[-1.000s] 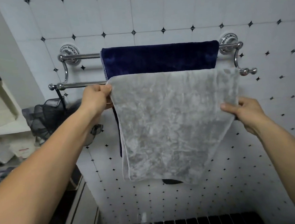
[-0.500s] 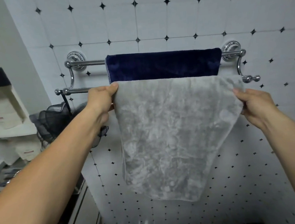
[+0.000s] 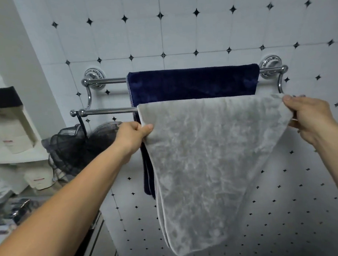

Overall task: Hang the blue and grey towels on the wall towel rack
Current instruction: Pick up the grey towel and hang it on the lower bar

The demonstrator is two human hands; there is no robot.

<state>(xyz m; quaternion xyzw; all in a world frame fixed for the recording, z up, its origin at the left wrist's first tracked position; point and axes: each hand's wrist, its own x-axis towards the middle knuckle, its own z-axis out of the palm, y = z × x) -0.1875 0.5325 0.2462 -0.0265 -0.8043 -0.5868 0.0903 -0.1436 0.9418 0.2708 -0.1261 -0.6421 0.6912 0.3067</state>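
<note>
A chrome double-bar towel rack (image 3: 109, 111) is fixed to the tiled wall. The dark blue towel (image 3: 193, 84) hangs over its upper, rear bar. Over the lower, front bar lies the grey towel (image 3: 203, 155), its lower edge slanting down to the left. My left hand (image 3: 133, 135) pinches the grey towel's left edge a little below the bar. My right hand (image 3: 308, 115) grips its upper right corner at bar height and hides the rack's right end knob.
A black mesh bath sponge (image 3: 74, 148) hangs by a cord from the front bar's left end. White boxes and shelves (image 3: 9, 129) stand at the left. A ledge edge (image 3: 96, 246) runs along the lower left, below my left forearm.
My right hand has risen from the towel's right side to its top right corner. My left hand has slid down from the bar along the left edge. The view has tilted up.
</note>
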